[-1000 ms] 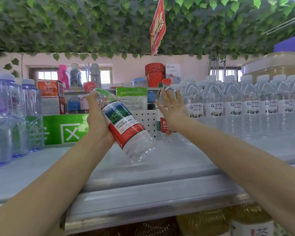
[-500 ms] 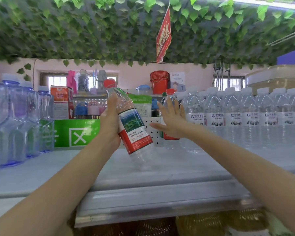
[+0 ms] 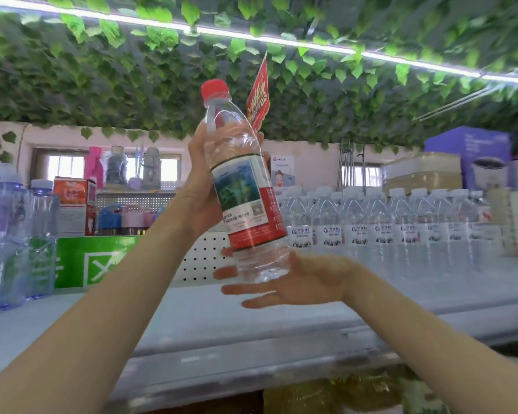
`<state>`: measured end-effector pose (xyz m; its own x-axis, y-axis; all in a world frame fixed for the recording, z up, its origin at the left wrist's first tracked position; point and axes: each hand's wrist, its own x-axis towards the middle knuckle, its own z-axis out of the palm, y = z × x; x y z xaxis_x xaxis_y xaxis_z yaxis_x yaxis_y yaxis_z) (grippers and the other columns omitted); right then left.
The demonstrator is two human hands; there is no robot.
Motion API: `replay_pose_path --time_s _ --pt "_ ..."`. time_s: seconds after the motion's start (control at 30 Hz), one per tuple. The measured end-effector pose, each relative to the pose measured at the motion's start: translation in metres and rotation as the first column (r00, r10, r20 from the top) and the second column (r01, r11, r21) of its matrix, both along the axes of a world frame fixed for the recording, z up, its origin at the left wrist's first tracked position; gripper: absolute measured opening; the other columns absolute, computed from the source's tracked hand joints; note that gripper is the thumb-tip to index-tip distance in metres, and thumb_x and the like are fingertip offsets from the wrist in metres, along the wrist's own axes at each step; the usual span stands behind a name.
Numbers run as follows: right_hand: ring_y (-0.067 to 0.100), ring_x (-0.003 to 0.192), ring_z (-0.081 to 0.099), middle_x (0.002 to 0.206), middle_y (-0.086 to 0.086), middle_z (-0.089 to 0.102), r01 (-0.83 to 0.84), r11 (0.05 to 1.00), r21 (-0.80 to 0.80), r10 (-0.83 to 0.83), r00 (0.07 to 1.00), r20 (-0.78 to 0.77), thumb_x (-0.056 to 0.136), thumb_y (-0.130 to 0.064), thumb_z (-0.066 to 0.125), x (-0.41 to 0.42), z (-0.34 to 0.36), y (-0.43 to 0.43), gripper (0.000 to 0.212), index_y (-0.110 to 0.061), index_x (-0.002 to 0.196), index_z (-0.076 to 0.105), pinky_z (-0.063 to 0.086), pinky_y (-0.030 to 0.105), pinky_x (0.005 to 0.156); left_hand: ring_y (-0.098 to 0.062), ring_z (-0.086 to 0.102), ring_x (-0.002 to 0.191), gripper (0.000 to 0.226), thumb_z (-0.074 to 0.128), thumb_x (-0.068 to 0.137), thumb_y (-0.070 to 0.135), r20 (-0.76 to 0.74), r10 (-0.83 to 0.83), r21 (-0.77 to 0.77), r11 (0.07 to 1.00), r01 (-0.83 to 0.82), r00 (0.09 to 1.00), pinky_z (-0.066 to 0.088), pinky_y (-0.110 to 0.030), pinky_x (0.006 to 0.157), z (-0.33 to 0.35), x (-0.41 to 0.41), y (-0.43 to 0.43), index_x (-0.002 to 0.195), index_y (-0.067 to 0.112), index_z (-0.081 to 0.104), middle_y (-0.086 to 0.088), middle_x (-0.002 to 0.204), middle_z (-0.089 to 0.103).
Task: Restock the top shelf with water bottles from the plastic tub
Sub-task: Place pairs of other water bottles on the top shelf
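A clear water bottle with a red cap and a red and green label is held nearly upright above the top shelf. My left hand grips its upper body from the left side, fingers wrapped behind it. My right hand lies palm up with straight fingers under the bottle's base, touching or almost touching it. A row of white-capped water bottles stands at the back right of the shelf. The plastic tub is out of sight.
Tall blue-tinted bottles crowd the shelf's left end. A green box and a white pegboard panel stand at the back. Leafy vines and a red hanging sign are overhead. Yellow oil bottles sit on the shelf below.
My left hand raised the bottle and turned it from tilted to nearly upright. My right hand left the red-capped bottle at the back and came under this bottle's base, palm up.
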<state>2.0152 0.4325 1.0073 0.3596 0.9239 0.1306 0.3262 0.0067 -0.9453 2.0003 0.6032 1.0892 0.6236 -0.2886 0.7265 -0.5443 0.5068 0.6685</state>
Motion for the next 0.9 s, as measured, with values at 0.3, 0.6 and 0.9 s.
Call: replay_pose_path --time_s 0.3,0.6,0.9 --pt "0.02 0.094 0.064 0.1 0.005 0.066 0.304 0.918 0.255 -0.333 0.94 0.077 0.08 -0.016 0.069 -0.037 0.011 0.011 0.036 -0.013 0.114 0.059 0.054 0.034 0.087 -0.015 0.069 0.074 0.069 0.032 0.07 0.07 -0.033 0.067 0.114 0.992 -0.063 0.997 0.057 -0.028 0.065 -0.017 0.004 -0.004 0.1 0.017 0.065 -0.005 0.086 0.07" --pt "0.009 0.089 0.059 0.1 -0.006 0.059 0.8 0.429 0.42 -0.871 0.244 0.426 0.069 -0.023 0.082 -0.018 -0.008 0.033 0.063 -0.026 0.115 0.04 0.051 0.027 0.079 -0.022 0.057 0.105 0.08 0.05 0.066 0.077 0.077 0.632 0.321 0.717 -0.619 0.772 0.043 -0.045 0.097 -0.024 0.007 0.012 0.121 0.019 0.052 -0.005 0.121 0.058" --pt "0.014 0.101 0.058 0.114 -0.005 0.056 0.78 0.53 0.333 -0.777 0.289 0.559 0.072 -0.039 0.079 -0.011 -0.009 0.039 0.074 -0.022 0.126 0.032 0.05 0.035 0.091 -0.005 0.054 0.085 0.034 0.054 0.085 0.05 -0.031 0.627 0.133 0.774 -0.619 0.778 0.039 -0.037 0.086 -0.03 0.013 0.009 0.105 0.023 0.049 0.009 0.094 0.056"
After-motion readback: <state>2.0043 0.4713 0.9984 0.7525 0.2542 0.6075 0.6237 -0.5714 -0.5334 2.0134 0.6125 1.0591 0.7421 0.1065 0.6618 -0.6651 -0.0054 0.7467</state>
